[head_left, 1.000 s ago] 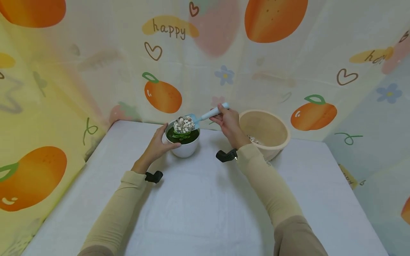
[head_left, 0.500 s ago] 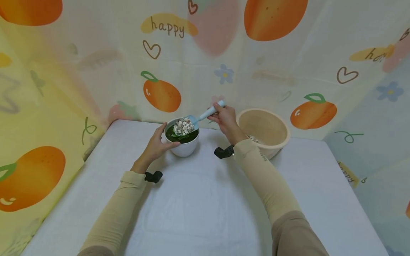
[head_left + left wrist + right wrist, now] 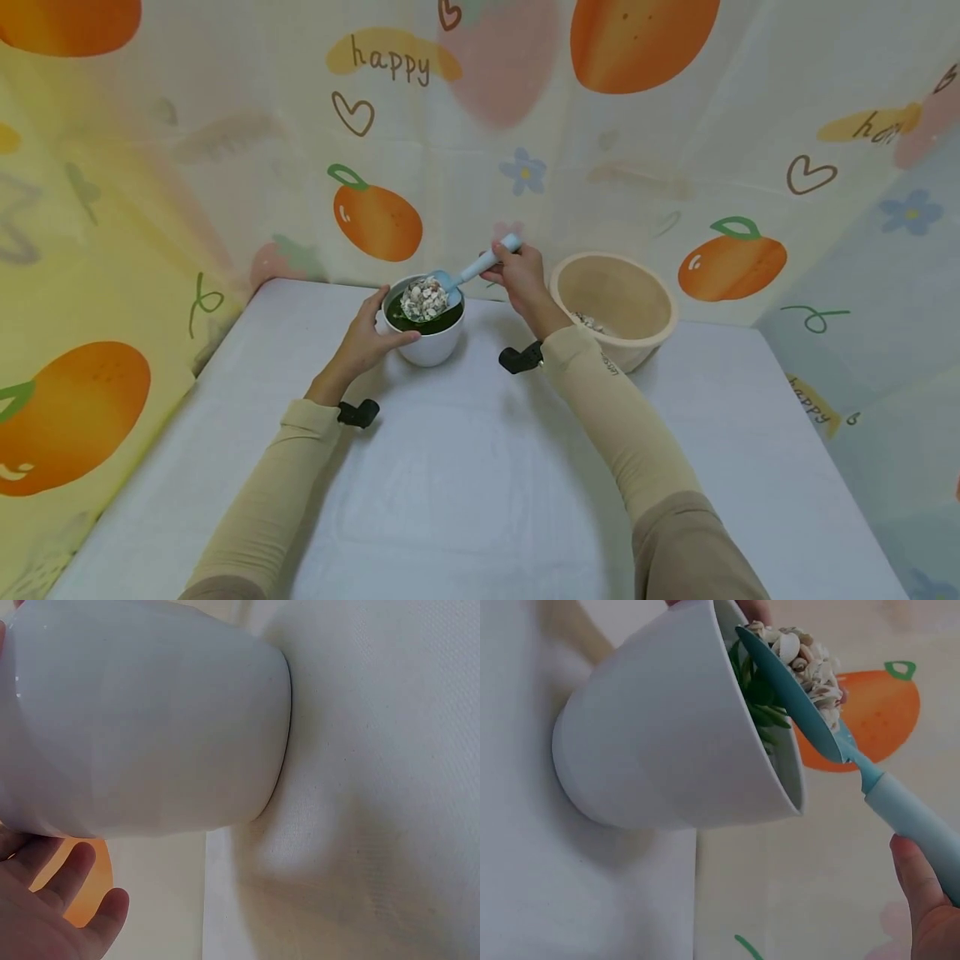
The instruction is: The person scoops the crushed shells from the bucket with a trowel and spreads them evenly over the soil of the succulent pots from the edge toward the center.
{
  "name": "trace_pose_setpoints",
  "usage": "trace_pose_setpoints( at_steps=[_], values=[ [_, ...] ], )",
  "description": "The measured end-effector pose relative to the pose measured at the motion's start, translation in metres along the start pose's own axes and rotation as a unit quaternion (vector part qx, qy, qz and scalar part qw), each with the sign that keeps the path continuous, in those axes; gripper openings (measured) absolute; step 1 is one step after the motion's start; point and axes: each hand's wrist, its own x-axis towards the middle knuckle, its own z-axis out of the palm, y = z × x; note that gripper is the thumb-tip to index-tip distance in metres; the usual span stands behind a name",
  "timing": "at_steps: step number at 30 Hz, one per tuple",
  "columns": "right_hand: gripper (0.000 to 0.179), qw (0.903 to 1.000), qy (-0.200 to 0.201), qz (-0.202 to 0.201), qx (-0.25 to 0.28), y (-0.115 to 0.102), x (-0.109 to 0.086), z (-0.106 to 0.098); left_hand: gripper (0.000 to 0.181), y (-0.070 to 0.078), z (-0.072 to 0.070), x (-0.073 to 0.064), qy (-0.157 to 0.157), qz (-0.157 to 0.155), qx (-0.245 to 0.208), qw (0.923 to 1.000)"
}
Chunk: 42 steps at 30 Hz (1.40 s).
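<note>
L hand (image 3: 367, 337): thumb & fingers clamped across rim of white pot (image 3: 431, 352), prob. to steady it; some lower fingers stood apart in L wrist view.
R hand (image 3: 522, 279): fingers clamped on handle of blue scoop (image 3: 474, 267), gripped nr its end, prob. so blade could reach over pot w/o hand crowding it.
Scoop load: shell bits (image 3: 810, 667) heaped on blade above pot opening; blade faced up, presumably vs. spills.
Pot: upright on white table (image 3: 450, 467), L of tub; leaves (image 3: 761, 694) just under blade.
Beige tub (image 3: 651, 335): nr R forearm, more shell bits inside, prob. kept in easy reach.
Count: 2 hands, 1 pot, 1 scoop, 1 tub; shell bits too many to count.
</note>
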Motion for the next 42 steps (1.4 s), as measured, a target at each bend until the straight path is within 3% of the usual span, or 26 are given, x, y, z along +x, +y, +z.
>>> trace_pose_setpoints(
  at_steps=[14,30,42],
  values=[
    [0.032,0.9984,-0.012,-0.047,-0.027,0.001,-0.001,0.006,0.105,-0.004,-0.001,0.000,-0.015,-0.001,0.003,0.9999],
    [0.035,0.9981,-0.008,-0.058,-0.019,0.000,-0.003,0.007,0.104,-0.003,-0.001,0.000,-0.009,0.002,0.008,0.9999],
    [0.039,0.9972,0.017,-0.073,-0.003,0.006,-0.008,0.010,0.103,-0.003,0.000,0.000,-0.005,0.009,0.009,0.9999]
  ],
)
